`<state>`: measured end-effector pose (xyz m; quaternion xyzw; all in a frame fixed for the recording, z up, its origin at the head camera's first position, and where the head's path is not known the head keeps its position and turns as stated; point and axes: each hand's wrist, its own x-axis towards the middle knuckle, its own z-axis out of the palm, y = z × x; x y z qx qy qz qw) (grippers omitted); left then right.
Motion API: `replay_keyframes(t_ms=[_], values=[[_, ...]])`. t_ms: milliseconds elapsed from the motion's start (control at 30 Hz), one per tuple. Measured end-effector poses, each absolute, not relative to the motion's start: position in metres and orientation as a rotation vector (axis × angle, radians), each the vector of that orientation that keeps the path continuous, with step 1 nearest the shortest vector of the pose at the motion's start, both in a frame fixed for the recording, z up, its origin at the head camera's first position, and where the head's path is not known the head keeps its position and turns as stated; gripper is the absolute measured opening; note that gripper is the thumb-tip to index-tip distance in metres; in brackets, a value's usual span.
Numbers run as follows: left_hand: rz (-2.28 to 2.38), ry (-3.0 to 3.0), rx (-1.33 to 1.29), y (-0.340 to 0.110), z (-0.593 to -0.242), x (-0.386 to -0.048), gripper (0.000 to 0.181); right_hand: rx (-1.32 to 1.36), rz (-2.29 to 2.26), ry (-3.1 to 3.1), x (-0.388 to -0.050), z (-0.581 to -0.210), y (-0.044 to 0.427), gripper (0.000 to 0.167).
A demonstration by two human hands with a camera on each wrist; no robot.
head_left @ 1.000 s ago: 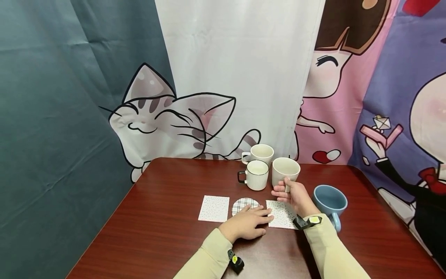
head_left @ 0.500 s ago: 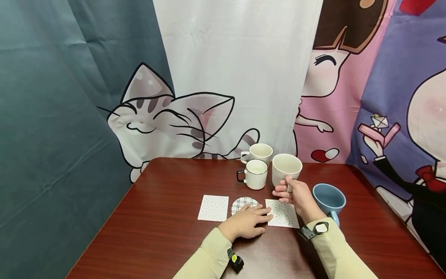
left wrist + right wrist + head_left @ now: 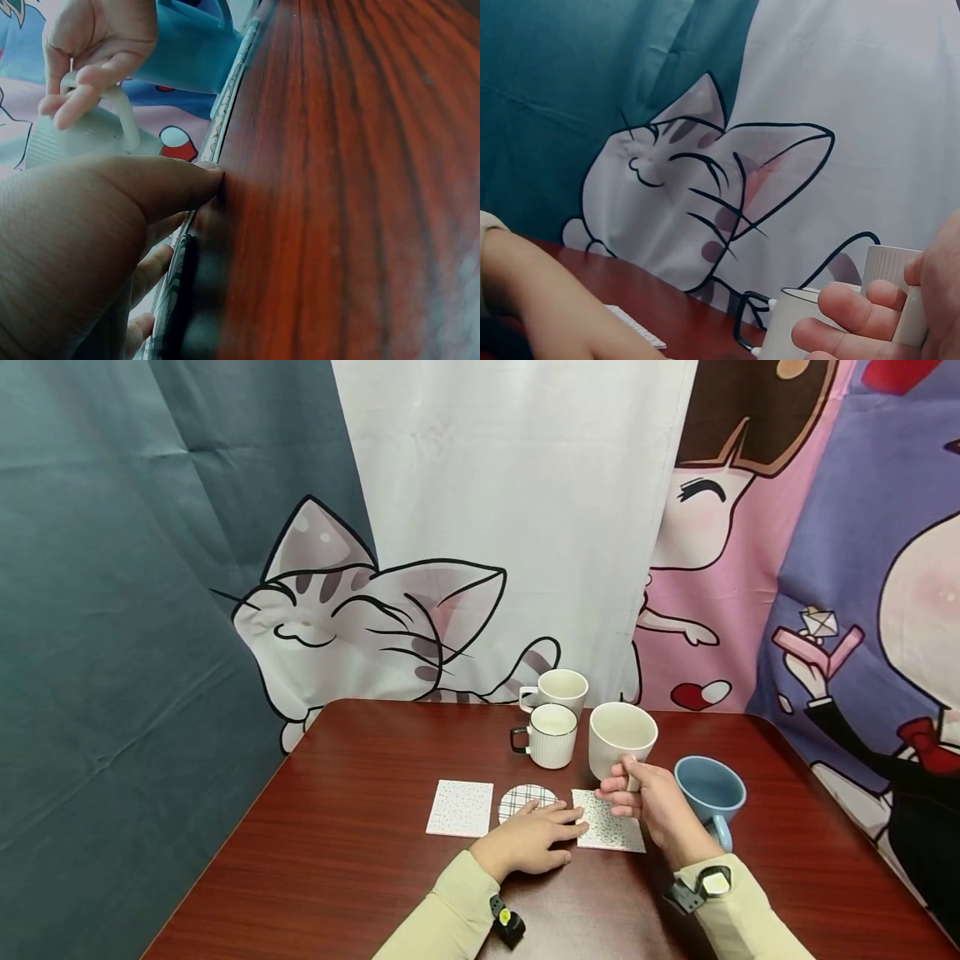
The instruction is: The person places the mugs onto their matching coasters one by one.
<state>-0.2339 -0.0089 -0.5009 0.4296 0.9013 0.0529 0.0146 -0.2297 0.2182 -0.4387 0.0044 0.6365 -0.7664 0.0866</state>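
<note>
My right hand (image 3: 660, 810) pinches the handle of a ribbed white mug (image 3: 621, 735), with the thumb on top and the other fingers partly extended. In the left wrist view this mug (image 3: 79, 139) is upright and raised off the table. Below and nearer me lies a square speckled coaster (image 3: 611, 825). Palm down, my left hand (image 3: 528, 843) rests with fingers spread over the near part of a round plaid coaster (image 3: 519, 797), its fingertips at the square coaster's left edge. The right wrist view catches the held mug (image 3: 885, 262) only partly, behind the fingers.
A white mug with a black handle (image 3: 552, 739) stands left of the held mug, another white mug (image 3: 564, 685) behind it. A blue mug (image 3: 708, 783) stands close to the right hand. Another square coaster (image 3: 460, 808) lies left on the brown table (image 3: 337, 827).
My right hand has lifted the white mug off the table, then brought it nearer me and slightly right, towards the speckled coaster. The left hand has stayed in place.
</note>
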Motion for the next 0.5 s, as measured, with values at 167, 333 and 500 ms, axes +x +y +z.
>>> replay_keyframes(t_ms=[167, 333, 500], values=[[0.158, 2.806, 1.333, -0.008, -0.503, -0.235, 0.052, 0.039, -2.274, 1.904, -0.218, -0.439, 0.216, 0.036], [0.156, 2.806, 1.33, -0.008, -0.501, -0.234, 0.052, 0.062, -2.266, 1.891, -0.207, -0.438, 0.215, 0.035], [0.171, 2.802, 1.329, -0.008, -0.5, -0.234, 0.052, 0.069, -2.246, 1.893, -0.198, -0.438, 0.215, 0.035]])
